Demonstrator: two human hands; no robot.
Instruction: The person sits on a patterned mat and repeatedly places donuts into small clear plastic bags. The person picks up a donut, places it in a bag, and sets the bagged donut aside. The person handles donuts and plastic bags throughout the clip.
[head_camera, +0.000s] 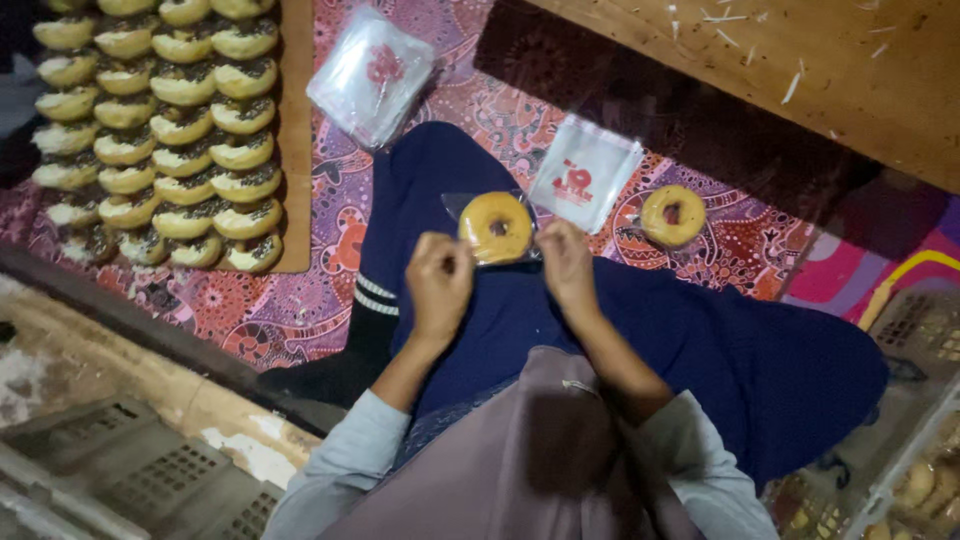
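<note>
Rows of topped doughnuts (160, 130) filled the wooden board (296, 140) at far left, close enough that a swung elbow might have knocked the nearest ones. The left hand (438, 280) and right hand (566, 265) pinched a clear bag (455, 205) holding a glazed doughnut (496, 227) above the lap; a slack pinch could have dropped it. A printed bag (585, 172) and another doughnut (672, 215) lay rightward on the patterned mat (290, 300), leaving little open room.

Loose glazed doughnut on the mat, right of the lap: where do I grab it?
Pinch the glazed doughnut across its outer rim, fingers coming from above. It lies flat and alone on the patterned mat, with bare mat around its rim.
</note>
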